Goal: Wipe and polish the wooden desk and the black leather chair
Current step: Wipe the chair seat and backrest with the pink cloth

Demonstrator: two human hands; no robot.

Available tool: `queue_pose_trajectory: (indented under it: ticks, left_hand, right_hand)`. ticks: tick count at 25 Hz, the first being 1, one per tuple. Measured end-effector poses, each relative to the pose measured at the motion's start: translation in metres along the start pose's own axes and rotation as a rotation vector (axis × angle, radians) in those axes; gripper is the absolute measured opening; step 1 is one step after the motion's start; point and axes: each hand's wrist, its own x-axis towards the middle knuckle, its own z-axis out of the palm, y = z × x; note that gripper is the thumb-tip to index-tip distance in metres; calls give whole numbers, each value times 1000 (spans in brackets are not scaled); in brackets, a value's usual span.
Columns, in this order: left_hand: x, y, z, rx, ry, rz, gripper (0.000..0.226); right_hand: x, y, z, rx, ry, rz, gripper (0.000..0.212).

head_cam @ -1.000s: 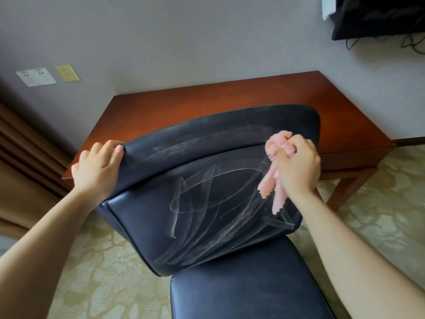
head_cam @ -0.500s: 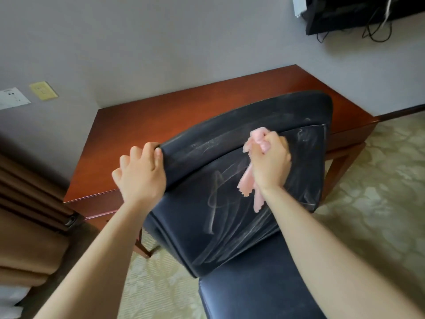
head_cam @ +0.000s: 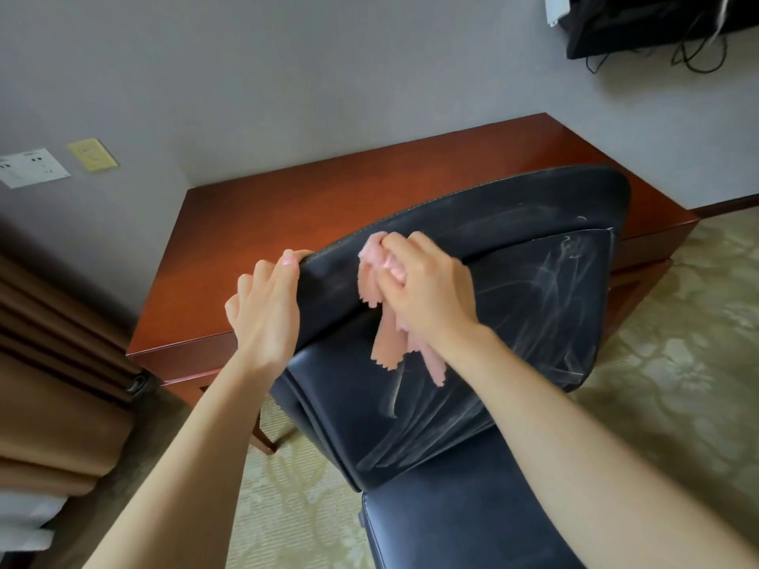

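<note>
The chair stands in front of the table, with its back tilted toward the camera and its seat at the bottom of the view. Whether the back touches the table edge cannot be told.

The left hand grips the back's top left corner, fingers hooked over the rim. The right hand is clenched round a bunched pink cloth, pressing it on the top band of the back, just beside the left hand. Loose ends of the cloth hang below the fist onto the lower panel.

The band's long axis runs from this left corner up and to the right, toward the far rounded corner. The cloth sits at the band's left end, so nearly all of the band lies to the right of the fingers. The pale streaks lie the same way, to the right and below the cloth, thickest on the lower panel.

The next stroke probably has to go rightward along the band, away from the bracing left hand, or down across the panel. The right hand is nearer that ground and already has the cloth. The left hand's job looks like steadying the back against the push.
</note>
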Motion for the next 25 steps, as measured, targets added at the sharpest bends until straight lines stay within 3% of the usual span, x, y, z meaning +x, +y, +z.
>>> queue_pose_trajectory:
  ticks: [3, 8, 13, 17, 19, 25]
  left_hand:
    - [0, 2, 3, 50, 0, 32, 60]
    - [1, 3, 6, 42, 28, 6, 68]
    - [4, 4, 7, -27, 28, -38, 66]
    - [5, 2, 6, -10, -4, -24, 66]
    - [5, 3, 6, -68, -25, -37, 61]
    - [-1, -2, 1, -31, -25, 38, 39]
  right_hand:
    - [12, 38, -18, -35, 42, 41, 21]
    - [24, 104, -52, -93, 227, 392, 15]
    - [9, 62, -24, 58, 429, 691, 17]
    - [-17, -14, 24, 144, 392, 495, 10]
    - [-28, -34, 42, 173, 385, 376, 16]
    - [-35, -15, 33, 46, 345, -89, 13]
